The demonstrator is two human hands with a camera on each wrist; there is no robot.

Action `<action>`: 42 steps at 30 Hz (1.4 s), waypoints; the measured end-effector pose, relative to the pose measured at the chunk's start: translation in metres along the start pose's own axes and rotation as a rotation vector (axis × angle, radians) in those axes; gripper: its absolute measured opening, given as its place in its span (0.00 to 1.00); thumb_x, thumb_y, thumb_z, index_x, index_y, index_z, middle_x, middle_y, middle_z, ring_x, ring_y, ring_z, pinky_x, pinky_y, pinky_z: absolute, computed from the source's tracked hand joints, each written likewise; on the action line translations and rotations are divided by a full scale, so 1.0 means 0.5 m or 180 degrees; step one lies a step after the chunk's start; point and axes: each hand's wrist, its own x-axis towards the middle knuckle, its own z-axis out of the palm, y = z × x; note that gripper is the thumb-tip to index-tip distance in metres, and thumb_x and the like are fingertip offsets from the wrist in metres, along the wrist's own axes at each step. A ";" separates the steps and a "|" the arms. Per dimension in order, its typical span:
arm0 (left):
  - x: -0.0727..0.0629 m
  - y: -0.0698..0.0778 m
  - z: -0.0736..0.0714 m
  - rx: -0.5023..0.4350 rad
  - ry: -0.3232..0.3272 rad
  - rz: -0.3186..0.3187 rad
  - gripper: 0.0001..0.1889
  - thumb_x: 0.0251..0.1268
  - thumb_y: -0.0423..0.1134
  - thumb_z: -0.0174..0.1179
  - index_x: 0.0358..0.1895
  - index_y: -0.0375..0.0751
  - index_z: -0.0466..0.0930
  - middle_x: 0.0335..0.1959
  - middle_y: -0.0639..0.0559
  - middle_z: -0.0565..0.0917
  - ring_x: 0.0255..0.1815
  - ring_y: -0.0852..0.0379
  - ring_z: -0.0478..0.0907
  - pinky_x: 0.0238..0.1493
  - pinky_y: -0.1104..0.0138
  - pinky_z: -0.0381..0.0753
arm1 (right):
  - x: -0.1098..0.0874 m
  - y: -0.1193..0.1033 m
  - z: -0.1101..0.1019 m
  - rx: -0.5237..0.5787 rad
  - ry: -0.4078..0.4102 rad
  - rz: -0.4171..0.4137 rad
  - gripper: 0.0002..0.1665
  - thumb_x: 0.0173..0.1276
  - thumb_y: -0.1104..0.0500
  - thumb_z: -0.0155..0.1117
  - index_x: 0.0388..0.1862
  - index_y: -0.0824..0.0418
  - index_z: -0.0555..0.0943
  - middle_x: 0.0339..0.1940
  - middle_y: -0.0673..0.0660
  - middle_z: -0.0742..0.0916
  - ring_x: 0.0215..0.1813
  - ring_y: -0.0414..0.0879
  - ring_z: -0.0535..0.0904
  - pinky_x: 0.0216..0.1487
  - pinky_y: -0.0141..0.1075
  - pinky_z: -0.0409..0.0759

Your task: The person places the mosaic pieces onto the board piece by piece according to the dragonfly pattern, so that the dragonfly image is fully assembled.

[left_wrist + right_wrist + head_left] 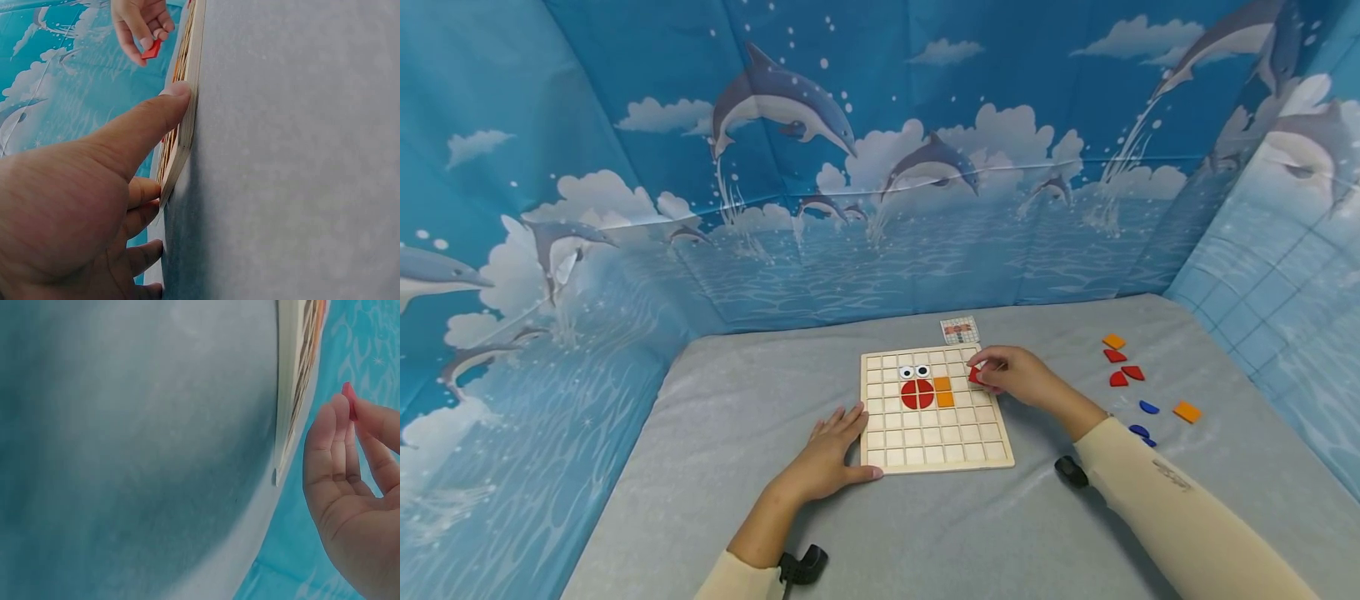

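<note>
Currently pinching red piece [975, 375] in right hand [1018, 372], just left of its palm, raised clear of board [917, 435] near the right edge. Steadying board with left hand [829, 454], gripping nothing: fingers straight and spread along left edge, thumb at near corner. Between hands, on board, showing eyes [907, 372], red quarters [909, 396], orange squares [945, 399]. Beyond right hand, card [958, 331]; to its right, loose pieces [1118, 379].

Could drop red piece from a slack fingertip pinch, being small and thin. Could seat it crooked or in wrong cell, due to fingers hiding cells. Might skew board or jog quarters by knocking edge or shoving with left hand. Might scatter loose pieces by dragging right sleeve [1172, 492] low.
</note>
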 end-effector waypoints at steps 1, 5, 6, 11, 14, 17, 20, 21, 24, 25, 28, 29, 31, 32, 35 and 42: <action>0.000 0.000 0.000 -0.0005 -0.0003 -0.0001 0.52 0.60 0.63 0.68 0.81 0.43 0.54 0.84 0.51 0.51 0.85 0.40 0.44 0.80 0.38 0.44 | 0.003 0.000 0.002 -0.0024 0.0001 0.0007 0.19 0.75 0.62 0.59 0.62 0.62 0.80 0.40 0.59 0.85 0.39 0.50 0.84 0.43 0.41 0.85; -0.001 0.002 -0.002 -0.0001 -0.0010 0.0007 0.51 0.60 0.62 0.68 0.81 0.43 0.54 0.84 0.51 0.51 0.85 0.40 0.44 0.80 0.38 0.44 | 0.014 -0.002 0.010 -0.0050 -0.0015 0.0051 0.15 0.74 0.62 0.60 0.57 0.62 0.81 0.38 0.58 0.85 0.37 0.49 0.82 0.43 0.40 0.84; -0.001 0.002 -0.002 0.0003 -0.0011 0.0007 0.51 0.61 0.62 0.68 0.81 0.42 0.54 0.84 0.51 0.51 0.85 0.40 0.44 0.80 0.38 0.44 | 0.018 -0.002 0.012 -0.0040 -0.0023 0.0064 0.14 0.73 0.62 0.61 0.55 0.62 0.81 0.37 0.57 0.85 0.37 0.49 0.81 0.42 0.40 0.83; 0.000 0.001 -0.001 0.0029 -0.0018 0.0015 0.51 0.61 0.62 0.68 0.81 0.42 0.54 0.84 0.50 0.51 0.85 0.40 0.44 0.80 0.38 0.45 | 0.028 -0.007 0.021 -0.0062 -0.0085 0.0093 0.08 0.73 0.61 0.63 0.47 0.63 0.82 0.37 0.58 0.86 0.36 0.49 0.81 0.40 0.38 0.83; 0.000 0.000 -0.001 0.0024 -0.0013 0.0032 0.51 0.61 0.61 0.68 0.81 0.41 0.54 0.84 0.49 0.51 0.85 0.39 0.44 0.80 0.38 0.45 | 0.031 -0.011 0.026 -0.0141 -0.0114 0.0094 0.08 0.72 0.60 0.64 0.46 0.63 0.83 0.36 0.57 0.86 0.35 0.48 0.81 0.37 0.37 0.82; 0.000 -0.001 0.000 0.0022 -0.0001 0.0044 0.51 0.61 0.61 0.68 0.81 0.41 0.55 0.84 0.49 0.52 0.85 0.39 0.44 0.80 0.39 0.44 | 0.034 -0.013 0.031 -0.0205 -0.0114 0.0114 0.07 0.72 0.59 0.65 0.44 0.62 0.83 0.34 0.57 0.86 0.34 0.48 0.80 0.35 0.37 0.80; 0.000 -0.001 0.001 0.0018 0.0018 0.0061 0.51 0.61 0.61 0.68 0.80 0.40 0.55 0.84 0.49 0.52 0.85 0.39 0.45 0.80 0.39 0.45 | 0.037 -0.013 0.035 -0.0259 -0.0114 0.0097 0.06 0.72 0.59 0.65 0.42 0.62 0.84 0.35 0.56 0.87 0.34 0.47 0.79 0.34 0.37 0.79; 0.000 -0.001 0.002 0.0019 0.0022 0.0066 0.51 0.61 0.61 0.69 0.80 0.40 0.55 0.84 0.48 0.52 0.85 0.39 0.45 0.80 0.39 0.45 | 0.038 -0.013 0.036 -0.0274 -0.0108 0.0096 0.06 0.72 0.59 0.65 0.41 0.61 0.84 0.36 0.56 0.87 0.34 0.47 0.79 0.33 0.37 0.78; 0.000 -0.002 0.002 0.0010 0.0029 0.0064 0.51 0.60 0.61 0.69 0.80 0.40 0.55 0.84 0.48 0.52 0.85 0.39 0.45 0.80 0.39 0.45 | 0.043 -0.012 0.039 -0.0302 -0.0092 0.0083 0.05 0.72 0.60 0.65 0.40 0.61 0.84 0.37 0.56 0.87 0.34 0.47 0.78 0.34 0.36 0.77; 0.001 -0.002 0.002 0.0005 0.0031 0.0062 0.51 0.60 0.61 0.69 0.80 0.40 0.55 0.84 0.48 0.52 0.85 0.39 0.45 0.80 0.38 0.45 | 0.044 -0.011 0.039 -0.0306 -0.0085 0.0087 0.05 0.72 0.60 0.65 0.40 0.61 0.84 0.37 0.56 0.86 0.35 0.46 0.78 0.34 0.36 0.77; 0.001 -0.002 0.002 -0.0001 0.0027 0.0050 0.51 0.61 0.61 0.68 0.81 0.40 0.55 0.84 0.48 0.52 0.85 0.39 0.44 0.80 0.39 0.44 | 0.049 -0.009 0.041 -0.0342 -0.0082 0.0099 0.05 0.72 0.59 0.65 0.40 0.60 0.84 0.38 0.56 0.86 0.34 0.47 0.77 0.35 0.36 0.76; 0.001 -0.002 0.003 -0.0003 0.0026 0.0049 0.51 0.61 0.61 0.68 0.81 0.40 0.55 0.84 0.48 0.52 0.85 0.39 0.44 0.80 0.39 0.44 | 0.050 -0.009 0.042 -0.0368 -0.0083 0.0103 0.05 0.72 0.59 0.65 0.40 0.60 0.84 0.38 0.56 0.86 0.34 0.47 0.77 0.35 0.36 0.76; 0.001 -0.002 0.003 0.0000 0.0029 0.0054 0.51 0.61 0.61 0.68 0.81 0.40 0.55 0.84 0.48 0.51 0.85 0.39 0.44 0.80 0.38 0.44 | 0.052 -0.008 0.043 -0.0423 -0.0075 0.0126 0.05 0.72 0.58 0.66 0.39 0.59 0.85 0.37 0.55 0.86 0.34 0.46 0.77 0.36 0.36 0.75; 0.001 -0.003 0.003 0.0005 0.0027 0.0056 0.51 0.61 0.61 0.68 0.81 0.40 0.55 0.84 0.48 0.51 0.85 0.39 0.44 0.80 0.38 0.44 | 0.053 -0.008 0.044 -0.0458 -0.0070 0.0130 0.05 0.72 0.58 0.66 0.38 0.58 0.85 0.37 0.55 0.86 0.35 0.46 0.77 0.36 0.36 0.75; 0.001 -0.003 0.004 0.0008 0.0028 0.0061 0.51 0.61 0.61 0.68 0.81 0.40 0.55 0.84 0.48 0.52 0.85 0.39 0.44 0.80 0.38 0.44 | 0.055 -0.009 0.046 -0.0535 -0.0049 0.0129 0.05 0.71 0.57 0.67 0.37 0.58 0.86 0.37 0.55 0.86 0.36 0.47 0.76 0.37 0.36 0.75; 0.001 -0.003 0.003 -0.0003 0.0021 0.0035 0.52 0.60 0.61 0.68 0.81 0.40 0.55 0.84 0.48 0.51 0.85 0.39 0.44 0.80 0.38 0.45 | 0.055 -0.015 0.050 -0.0601 -0.0029 0.0110 0.05 0.70 0.57 0.68 0.37 0.58 0.85 0.35 0.55 0.85 0.36 0.48 0.76 0.36 0.36 0.74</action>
